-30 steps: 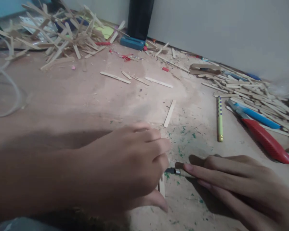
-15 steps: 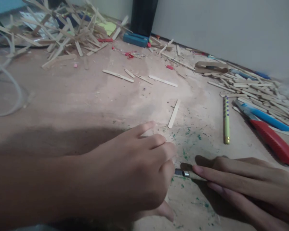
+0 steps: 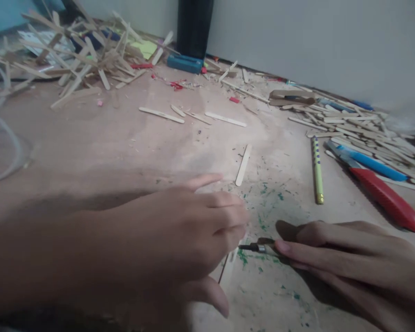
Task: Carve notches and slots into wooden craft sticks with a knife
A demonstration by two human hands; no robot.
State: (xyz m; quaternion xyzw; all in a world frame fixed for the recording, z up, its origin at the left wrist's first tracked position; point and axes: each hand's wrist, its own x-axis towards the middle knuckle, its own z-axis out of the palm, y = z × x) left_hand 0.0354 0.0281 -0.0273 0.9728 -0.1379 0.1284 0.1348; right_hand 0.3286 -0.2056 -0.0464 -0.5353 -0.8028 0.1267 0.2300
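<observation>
My left hand (image 3: 197, 230) lies low over the tabletop, its fingers bent and pressed down on a wooden craft stick (image 3: 231, 262). Only a short length of that stick shows between the fingertips and the thumb; the rest is hidden beneath the palm. From the right, my right hand (image 3: 352, 258) grips a small carving tool (image 3: 262, 248) with a metal collar and a narrow dark blade. The blade tip is right beside the stick, close to my left fingertips; whether it touches, I cannot tell. Green flecks (image 3: 263, 221) are scattered around both hands.
A short craft stick (image 3: 243, 165) lies ahead of my left hand. Farther right are a yellow-green pencil (image 3: 317, 173), a red utility knife (image 3: 383, 196), a blue tool (image 3: 375, 163) and piled craft sticks (image 3: 359, 124). A stick structure (image 3: 86, 55) stands back left, near a white cable (image 3: 12, 133).
My left hand has shifted slightly left and down, exposing part of the craft stick and more of the blade. The whole view has also shifted a little.
</observation>
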